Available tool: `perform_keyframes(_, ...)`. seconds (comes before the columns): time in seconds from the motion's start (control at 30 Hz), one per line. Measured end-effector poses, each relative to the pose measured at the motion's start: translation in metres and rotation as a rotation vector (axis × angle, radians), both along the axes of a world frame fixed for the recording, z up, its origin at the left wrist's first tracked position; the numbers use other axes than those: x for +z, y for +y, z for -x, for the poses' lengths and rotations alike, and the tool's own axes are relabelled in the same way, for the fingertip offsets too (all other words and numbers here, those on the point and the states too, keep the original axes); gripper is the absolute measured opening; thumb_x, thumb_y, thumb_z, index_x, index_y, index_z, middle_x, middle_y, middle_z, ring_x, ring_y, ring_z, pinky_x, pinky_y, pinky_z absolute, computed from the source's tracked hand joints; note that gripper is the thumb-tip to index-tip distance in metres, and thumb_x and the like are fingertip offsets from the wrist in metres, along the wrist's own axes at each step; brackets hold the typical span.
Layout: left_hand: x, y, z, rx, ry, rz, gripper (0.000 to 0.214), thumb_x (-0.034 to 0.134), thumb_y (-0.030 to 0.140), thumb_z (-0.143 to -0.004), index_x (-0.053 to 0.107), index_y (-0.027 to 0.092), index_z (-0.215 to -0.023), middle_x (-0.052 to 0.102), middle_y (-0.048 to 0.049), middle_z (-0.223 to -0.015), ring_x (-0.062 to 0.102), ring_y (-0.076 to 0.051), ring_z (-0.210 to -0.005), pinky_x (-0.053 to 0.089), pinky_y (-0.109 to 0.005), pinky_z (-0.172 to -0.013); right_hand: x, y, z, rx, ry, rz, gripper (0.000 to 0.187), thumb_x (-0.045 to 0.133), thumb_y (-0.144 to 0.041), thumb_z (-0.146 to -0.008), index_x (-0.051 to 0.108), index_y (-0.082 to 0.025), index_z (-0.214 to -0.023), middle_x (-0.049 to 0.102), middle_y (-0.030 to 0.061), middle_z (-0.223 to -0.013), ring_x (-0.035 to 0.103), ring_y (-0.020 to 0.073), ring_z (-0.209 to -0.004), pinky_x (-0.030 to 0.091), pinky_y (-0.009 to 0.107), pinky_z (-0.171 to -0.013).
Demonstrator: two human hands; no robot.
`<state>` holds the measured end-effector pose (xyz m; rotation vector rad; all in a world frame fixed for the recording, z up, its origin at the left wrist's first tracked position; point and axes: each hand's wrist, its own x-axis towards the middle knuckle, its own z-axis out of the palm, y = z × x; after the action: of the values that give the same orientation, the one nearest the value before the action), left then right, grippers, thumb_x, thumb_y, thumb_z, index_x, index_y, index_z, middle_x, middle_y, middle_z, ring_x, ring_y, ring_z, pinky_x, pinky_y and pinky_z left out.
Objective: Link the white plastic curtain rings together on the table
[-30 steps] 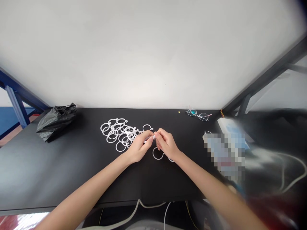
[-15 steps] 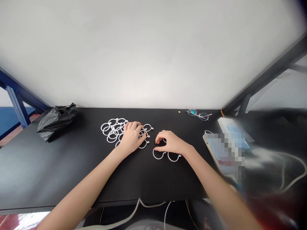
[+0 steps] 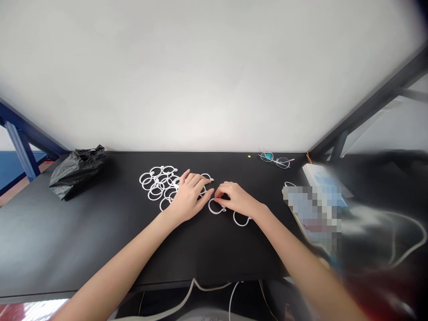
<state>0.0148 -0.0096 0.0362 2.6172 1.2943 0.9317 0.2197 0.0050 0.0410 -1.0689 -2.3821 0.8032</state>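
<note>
Shifted closer together since the earlier frame, both hands are on the black surface (image 3: 100,240), right of a crumpled black plastic bag (image 3: 76,173). The left hand (image 3: 189,196) lies open, touching the edge of a cluster of linked white plastic rings (image 3: 155,185). The curled right hand (image 3: 236,198) has its fingertips on a loose ring (image 3: 216,206), grip unclear; another ring (image 3: 241,219) lies just nearer. Eyeglasses (image 3: 276,160) sit far right.

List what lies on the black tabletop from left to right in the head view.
black plastic bag → cluster of white plastic rings → left hand → right hand → eyeglasses
</note>
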Motion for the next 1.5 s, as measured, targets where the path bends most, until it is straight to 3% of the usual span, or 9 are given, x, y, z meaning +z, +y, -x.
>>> perform_keyframes(0.13, 0.003, -0.003, -0.001, -0.159, 0.021, 0.021, 0.03, 0.052, 0.046, -0.093, 0.056, 0.017, -0.101, 0.061, -0.0063, -0.088, 0.053, -0.021, -0.084, 0.043, -0.041, -0.088, 0.005, -0.002, 0.001, -0.084, 0.161, 0.133, 0.008, 0.062, -0.024, -0.088, 0.064, -0.019, -0.082, 0.067, 0.0012, -0.081, 0.062, 0.0158, -0.077, 0.048, 0.029, -0.073)
perform_keyframes(0.27, 0.003, -0.003, -0.001, -0.242, 0.035, 0.036, 0.034, 0.052, 0.05, -0.093, 0.052, 0.018, -0.079, 0.056, -0.0021, -0.073, 0.05, -0.018, -0.073, 0.044, -0.036, -0.079, 0.009, -0.006, 0.006, -0.097, 0.304, 0.231, 0.011, 0.06, -0.027, -0.089, 0.065, -0.019, -0.084, 0.069, 0.001, -0.081, 0.065, 0.0157, -0.077, 0.051, 0.029, -0.074)
perform_keyframes(0.5, 0.0, 0.001, -0.001, -0.036, -0.092, -0.038, 0.042, 0.047, 0.044, -0.096, 0.04, 0.02, -0.061, 0.045, 0.003, -0.055, 0.043, -0.014, -0.058, 0.04, -0.032, -0.07, 0.005, -0.006, 0.009, -0.169, 0.52, 0.265, 0.016, 0.063, -0.034, -0.087, 0.066, -0.018, -0.088, 0.07, 0.0025, -0.082, 0.067, 0.0159, -0.075, 0.053, 0.03, -0.074)
perform_keyframes(0.7, 0.003, -0.002, 0.001, 0.026, -0.167, 0.073, 0.032, 0.044, 0.041, -0.096, 0.051, 0.019, -0.073, 0.056, 0.0004, -0.065, 0.05, -0.015, -0.063, 0.042, -0.036, -0.077, 0.002, -0.006, 0.01, -0.197, 0.626, 0.314, 0.019, 0.072, -0.036, -0.08, 0.07, -0.018, -0.084, 0.072, 0.0042, -0.082, 0.07, 0.0186, -0.078, 0.056, 0.033, -0.077)
perform_keyframes(0.8, 0.004, -0.004, 0.0, 0.021, -0.238, 0.164, 0.028, 0.042, 0.042, -0.096, 0.056, 0.018, -0.099, 0.061, -0.0021, -0.075, 0.057, -0.019, -0.072, 0.043, -0.038, -0.081, 0.001, -0.009, 0.014, -0.182, 0.613, 0.308, 0.021, 0.071, -0.038, -0.08, 0.07, -0.018, -0.084, 0.072, 0.0042, -0.082, 0.07, 0.0185, -0.075, 0.057, 0.034, -0.075)
perform_keyframes(1.0, 0.001, -0.002, -0.001, -0.055, -0.251, 0.279, 0.037, 0.035, 0.033, -0.097, 0.052, 0.019, -0.067, 0.056, -0.0006, -0.064, 0.052, -0.016, -0.063, 0.043, -0.035, -0.074, 0.004, -0.016, 0.018, -0.128, 0.478, 0.159, 0.022, 0.058, -0.04, -0.091, 0.063, -0.019, -0.086, 0.07, 0.0034, -0.082, 0.065, 0.0165, -0.075, 0.052, 0.031, -0.073)
perform_keyframes(1.13, 0.003, -0.004, -0.002, -0.043, -0.282, 0.244, 0.035, 0.033, 0.027, -0.094, 0.046, 0.02, -0.063, 0.05, 0.0006, -0.059, 0.045, -0.015, -0.057, 0.042, -0.034, -0.069, 0.005, -0.02, 0.018, -0.054, 0.259, 0.064, 0.03, 0.041, -0.036, -0.099, 0.047, -0.02, -0.074, 0.049, -0.0041, -0.063, 0.045, 0.0097, -0.054, 0.038, 0.025, -0.057)
perform_keyframes(1.27, 0.007, -0.007, -0.003, -0.065, -0.33, 0.257, 0.034, 0.03, 0.028, -0.092, 0.043, 0.021, -0.062, 0.047, 0.0005, -0.056, 0.042, -0.015, -0.055, 0.041, -0.034, -0.065, 0.002, -0.023, 0.019, -0.009, 0.285, 0.093, 0.032, 0.035, -0.036, -0.101, 0.039, -0.021, -0.074, 0.04, -0.0054, -0.061, 0.036, 0.009, -0.053, 0.031, 0.024, -0.053)
perform_keyframes(1.5, 0.01, -0.011, -0.007, -0.094, -0.42, 0.277, 0.032, 0.03, 0.027, -0.09, 0.039, 0.021, -0.06, 0.039, 0.0018, -0.052, 0.039, -0.015, -0.053, 0.04, -0.033, -0.062, -0.002, -0.026, 0.022, 0.005, 0.375, 0.182, 0.036, 0.034, -0.044, -0.101, 0.038, -0.021, -0.074, 0.045, -0.0047, -0.057, 0.041, 0.0104, -0.052, 0.037, 0.025, -0.054)
